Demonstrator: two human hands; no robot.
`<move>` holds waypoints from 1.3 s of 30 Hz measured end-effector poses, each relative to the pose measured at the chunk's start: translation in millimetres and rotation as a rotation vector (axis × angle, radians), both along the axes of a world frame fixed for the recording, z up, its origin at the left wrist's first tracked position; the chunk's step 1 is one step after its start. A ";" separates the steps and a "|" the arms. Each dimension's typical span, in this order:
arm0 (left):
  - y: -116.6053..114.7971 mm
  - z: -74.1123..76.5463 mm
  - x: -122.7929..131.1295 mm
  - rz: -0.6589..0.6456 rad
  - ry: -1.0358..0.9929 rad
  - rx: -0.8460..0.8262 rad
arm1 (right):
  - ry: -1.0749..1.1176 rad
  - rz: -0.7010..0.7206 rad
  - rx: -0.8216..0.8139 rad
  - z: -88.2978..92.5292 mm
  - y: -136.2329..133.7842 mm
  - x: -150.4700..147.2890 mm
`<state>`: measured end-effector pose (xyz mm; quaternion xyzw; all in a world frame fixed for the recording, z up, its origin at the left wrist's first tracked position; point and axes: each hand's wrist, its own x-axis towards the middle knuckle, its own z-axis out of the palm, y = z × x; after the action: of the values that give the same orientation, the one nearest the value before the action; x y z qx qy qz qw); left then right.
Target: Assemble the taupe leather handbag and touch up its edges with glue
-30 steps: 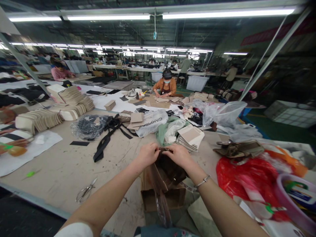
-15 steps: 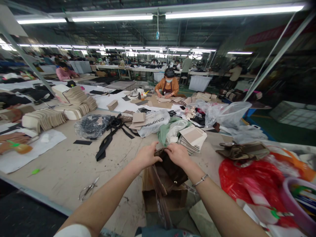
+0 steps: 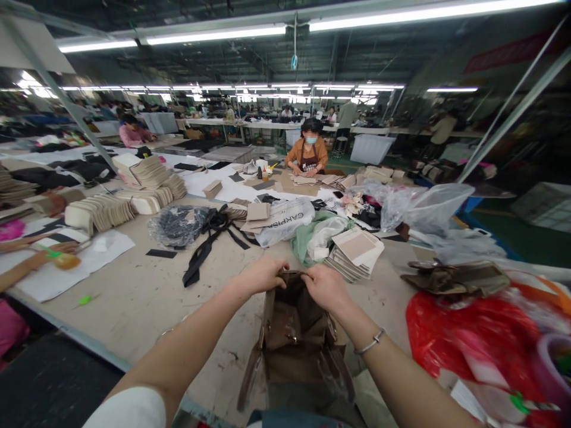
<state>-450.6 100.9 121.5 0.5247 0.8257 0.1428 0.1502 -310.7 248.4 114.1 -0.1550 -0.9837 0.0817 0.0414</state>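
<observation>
A brown handbag [image 3: 282, 326] stands in front of me at the table's near edge, its mouth facing up and its inside showing. My left hand [image 3: 266, 276] pinches the far rim from the left. Close beside it, my right hand [image 3: 325, 288] grips the same rim, fingers closed on the edge. One bag handle [image 3: 249, 378] droops on the left and another handle [image 3: 341, 380], partly in clear plastic, hangs on the right. Metal fittings glint near the handles. My left forearm hides most of a pair of scissors on the table.
Stacked beige panels [image 3: 352, 255] lie beyond my right hand, beside green and white plastic bags [image 3: 312, 235]. Black straps [image 3: 203, 255] lie to the left. A red plastic bag [image 3: 468, 333] is at right. One co-worker [image 3: 307, 156] sits opposite; another's hands [image 3: 53, 252] work at left.
The bag's mouth has spread wider, and its handles now hang to either side instead of across the middle. My left hand has shifted slightly along the rim. The view has turned a little left.
</observation>
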 end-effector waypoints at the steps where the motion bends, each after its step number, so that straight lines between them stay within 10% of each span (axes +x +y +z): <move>1: 0.0 -1.2 5.9 0.019 0.019 0.039 | 0.000 0.003 -0.003 -0.4 0.9 1.0; 9: 1.2 -4.8 38.3 0.106 0.192 0.199 | 0.031 -0.010 -0.020 -3.6 2.9 4.5; 39: 10.0 -20.8 33.7 0.090 0.183 0.256 | 0.153 0.156 -0.090 -6.4 8.9 2.7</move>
<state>-416.9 110.9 100.7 0.5130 0.8336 0.2048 -0.0003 -308.0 257.3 107.7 -0.0733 -0.9820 0.1405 0.1028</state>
